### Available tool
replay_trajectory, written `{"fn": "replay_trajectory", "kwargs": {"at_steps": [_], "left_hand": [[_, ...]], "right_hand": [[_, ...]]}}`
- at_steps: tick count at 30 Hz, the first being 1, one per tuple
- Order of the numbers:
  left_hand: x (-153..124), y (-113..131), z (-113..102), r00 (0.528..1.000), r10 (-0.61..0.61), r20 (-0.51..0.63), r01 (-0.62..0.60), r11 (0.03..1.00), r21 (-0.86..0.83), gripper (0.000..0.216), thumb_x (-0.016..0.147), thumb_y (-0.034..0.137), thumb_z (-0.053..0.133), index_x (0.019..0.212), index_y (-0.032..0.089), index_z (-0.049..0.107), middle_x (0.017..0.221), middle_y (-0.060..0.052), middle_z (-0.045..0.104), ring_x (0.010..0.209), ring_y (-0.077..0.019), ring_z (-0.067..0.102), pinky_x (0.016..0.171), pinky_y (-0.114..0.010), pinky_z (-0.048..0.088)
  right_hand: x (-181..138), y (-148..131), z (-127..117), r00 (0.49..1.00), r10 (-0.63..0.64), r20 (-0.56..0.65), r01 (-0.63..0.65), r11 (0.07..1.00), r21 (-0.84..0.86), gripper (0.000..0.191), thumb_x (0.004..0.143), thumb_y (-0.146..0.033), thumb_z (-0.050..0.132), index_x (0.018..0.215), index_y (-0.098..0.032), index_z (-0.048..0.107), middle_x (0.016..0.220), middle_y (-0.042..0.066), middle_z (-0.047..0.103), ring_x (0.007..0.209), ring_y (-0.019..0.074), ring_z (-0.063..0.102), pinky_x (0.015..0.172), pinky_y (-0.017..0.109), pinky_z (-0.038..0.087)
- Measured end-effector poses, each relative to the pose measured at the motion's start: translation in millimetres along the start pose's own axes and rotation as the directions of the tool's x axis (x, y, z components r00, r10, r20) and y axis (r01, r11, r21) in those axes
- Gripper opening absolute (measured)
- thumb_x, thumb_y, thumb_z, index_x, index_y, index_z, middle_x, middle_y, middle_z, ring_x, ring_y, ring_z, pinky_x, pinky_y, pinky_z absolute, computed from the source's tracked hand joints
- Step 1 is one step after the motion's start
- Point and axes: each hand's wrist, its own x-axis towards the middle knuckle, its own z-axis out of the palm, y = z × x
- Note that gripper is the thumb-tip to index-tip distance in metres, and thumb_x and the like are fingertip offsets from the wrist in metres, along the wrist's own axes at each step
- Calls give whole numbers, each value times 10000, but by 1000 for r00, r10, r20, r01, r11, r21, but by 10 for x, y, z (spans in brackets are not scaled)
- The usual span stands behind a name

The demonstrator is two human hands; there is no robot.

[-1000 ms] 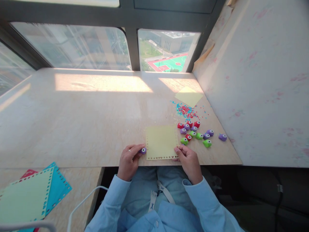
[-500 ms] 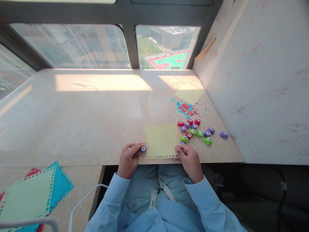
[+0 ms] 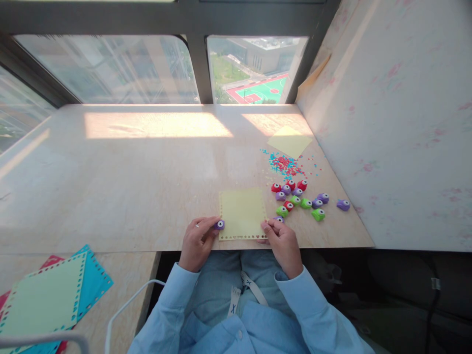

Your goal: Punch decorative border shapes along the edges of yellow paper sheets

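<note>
Near the front edge of the table (image 3: 147, 196), the left hand (image 3: 198, 241) grasps a purple punch (image 3: 220, 224) at the left side of a yellow sheet (image 3: 242, 214); the right hand (image 3: 283, 242) pinches the sheet's lower right corner; other punches (image 3: 295, 200) lie beyond it.

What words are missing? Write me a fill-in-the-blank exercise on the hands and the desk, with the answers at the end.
1. The left hand holds a small ____ punch.
2. The right hand pinches a sheet coloured ____.
3. The punch is at the sheet's ____ edge.
4. The scattered confetti is mostly blue and ____.

Missing words: purple; yellow; left; red.
</note>
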Motion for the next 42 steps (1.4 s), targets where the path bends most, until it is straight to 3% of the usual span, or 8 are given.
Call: {"fn": "replay_trajectory", "kwargs": {"at_steps": [4,7,10,13,19,22,30,42], "left_hand": [[-2,53,-17,998,-59,-11,59,998,18,382,854,315,656,1228,235,633,1134,-65,712,1066,-244,604,954,-438,507],[1,86,-41,998,-62,7,62,998,-8,327,865,356,648,1167,234,664,1121,-63,713,1065,-240,605,944,-424,511],[5,101,-54,996,-87,11,87,995,-52,299,883,374,629,1142,230,675,1112,-65,713,1069,-236,610,939,-415,512],[23,118,-43,990,-137,-22,134,985,-105,295,886,391,623,1114,212,678,1096,-77,705,1025,-227,633,911,-398,523],[154,196,16,976,-218,0,216,970,-109,278,887,411,613,1024,187,704,993,-87,697,876,-204,663,808,-360,547],[215,219,32,969,-246,28,248,964,-95,258,880,408,617,956,184,722,954,-85,710,855,-209,669,776,-351,551],[185,214,-41,941,-328,87,338,925,-173,273,836,429,672,957,189,717,938,-76,740,880,-220,683,822,-366,540],[171,304,-43,962,-269,50,271,962,-34,223,875,406,636,928,200,704,927,-66,728,880,-218,668,809,-360,529]], "right_hand": [[-50,-12,-8,999,-40,31,45,982,-184,511,800,-680,578,734,-174,610,578,-18,555,518,157,581,464,267,515],[-120,-58,-75,974,-225,21,206,849,-487,544,889,-653,474,835,-153,683,496,-9,564,455,155,580,472,250,461],[-207,-114,-142,875,-484,-5,338,619,-708,559,925,-601,470,1005,-110,723,499,8,580,461,168,583,493,264,432],[-272,-157,-157,781,-625,10,387,470,-794,426,968,-451,488,1048,-100,717,532,12,604,456,161,571,503,272,434],[-191,-119,39,618,-623,480,742,260,-618,272,947,-226,516,1172,-159,653,1124,132,701,1074,253,630,933,426,514],[-82,-21,177,590,-566,576,788,252,-561,266,940,-230,539,1177,-183,651,1257,134,654,1214,277,561,1019,492,473],[67,97,276,611,-546,573,779,288,-557,287,944,-215,529,1204,-183,646,1326,132,624,1301,267,511,1096,518,413],[58,94,292,620,-547,562,770,286,-570,306,939,-210,540,1228,-185,638,1344,133,615,1305,283,508,1076,519,430]]}}
